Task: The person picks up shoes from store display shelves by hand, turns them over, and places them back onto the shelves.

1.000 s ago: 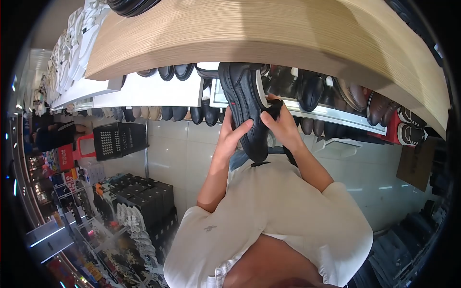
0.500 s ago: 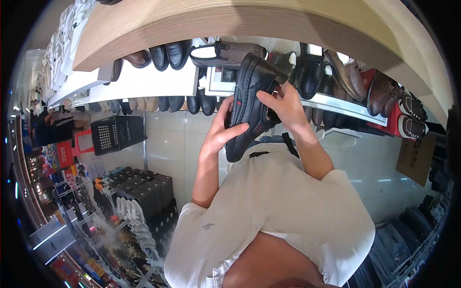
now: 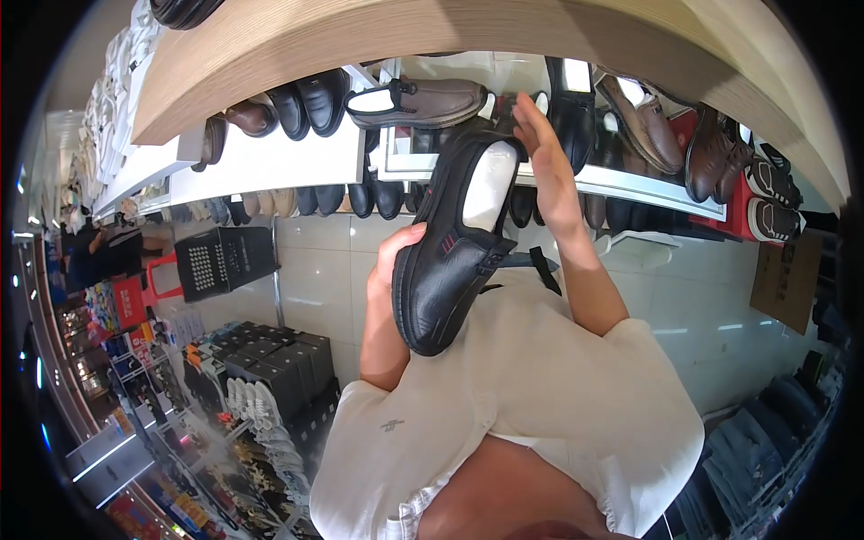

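Observation:
A black leather shoe [image 3: 441, 290] with a thick sole, small red marks and a white insole [image 3: 489, 187] is held tilted before my chest, its opening facing up. My left hand [image 3: 393, 256] grips the shoe's sole side, thumb on the upper edge and the other fingers hidden beneath. Beside the heel, my right hand [image 3: 551, 175] is open with its fingers stretched out; whether it touches the shoe's collar I cannot tell. Just beyond the heel, a brown-grey shoe [image 3: 441, 101] lies on the display shelf.
A pale wooden shelf [image 3: 432, 36] curves across the top. Black and brown shoes line the white shelf [image 3: 270, 166] below it. Stacked dark boxes [image 3: 279, 364] and a black crate [image 3: 225, 261] stand at left. A cardboard sheet [image 3: 783, 283] is at right. Another person [image 3: 112, 252] is far left.
The shoe has turned from its side to show its opening and insole, and its toe has come closer to me. My right hand has let go, its fingers now straightened.

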### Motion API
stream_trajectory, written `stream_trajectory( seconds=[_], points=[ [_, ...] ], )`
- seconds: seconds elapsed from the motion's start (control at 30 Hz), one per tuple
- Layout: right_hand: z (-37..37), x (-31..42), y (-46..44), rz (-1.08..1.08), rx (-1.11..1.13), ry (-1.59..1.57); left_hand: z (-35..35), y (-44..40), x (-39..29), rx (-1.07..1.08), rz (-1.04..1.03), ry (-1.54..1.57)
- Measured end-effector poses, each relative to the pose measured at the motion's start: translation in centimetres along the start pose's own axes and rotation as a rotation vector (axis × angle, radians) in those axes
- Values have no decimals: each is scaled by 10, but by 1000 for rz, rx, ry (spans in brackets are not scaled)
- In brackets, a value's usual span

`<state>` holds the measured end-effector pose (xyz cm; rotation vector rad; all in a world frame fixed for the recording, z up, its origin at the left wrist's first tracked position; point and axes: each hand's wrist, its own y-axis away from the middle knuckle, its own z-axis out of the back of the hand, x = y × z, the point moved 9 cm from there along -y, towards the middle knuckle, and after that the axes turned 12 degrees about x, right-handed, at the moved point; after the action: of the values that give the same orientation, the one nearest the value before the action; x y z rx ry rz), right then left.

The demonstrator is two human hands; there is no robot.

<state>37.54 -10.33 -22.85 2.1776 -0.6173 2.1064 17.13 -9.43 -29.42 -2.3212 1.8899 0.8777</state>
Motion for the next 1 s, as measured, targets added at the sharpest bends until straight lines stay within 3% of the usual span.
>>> stream_trajectory(
  seconds=[0.07,0.13,0.2,0.3,0.43,0.77,0.83,0.87,0.93,1.0],
  points=[
    [-5,16,-11,169,161,-13,-12,7,18,-56,-18,214],
    [-10,20,-12,117,212,90,6,-6,40,-50,25,301],
    [-18,-1,-9,-27,401,-35,-46,-21,32,273,100,233],
    [-16,0,-10,9,302,-34,-43,-23,34,315,89,138],
    [-13,-1,-7,-24,213,-49,-37,-19,39,282,119,149],
    [-21,9,-2,-36,263,-47,-22,-2,41,96,57,65],
    [-37,27,-2,130,473,4,-15,7,35,95,39,111],
    [-40,27,-2,132,473,7,-17,12,29,153,34,136],
    [-48,49,6,376,435,-10,-17,16,26,161,63,141],
    [-46,49,9,361,475,12,-8,20,31,8,91,242]
  ],
)
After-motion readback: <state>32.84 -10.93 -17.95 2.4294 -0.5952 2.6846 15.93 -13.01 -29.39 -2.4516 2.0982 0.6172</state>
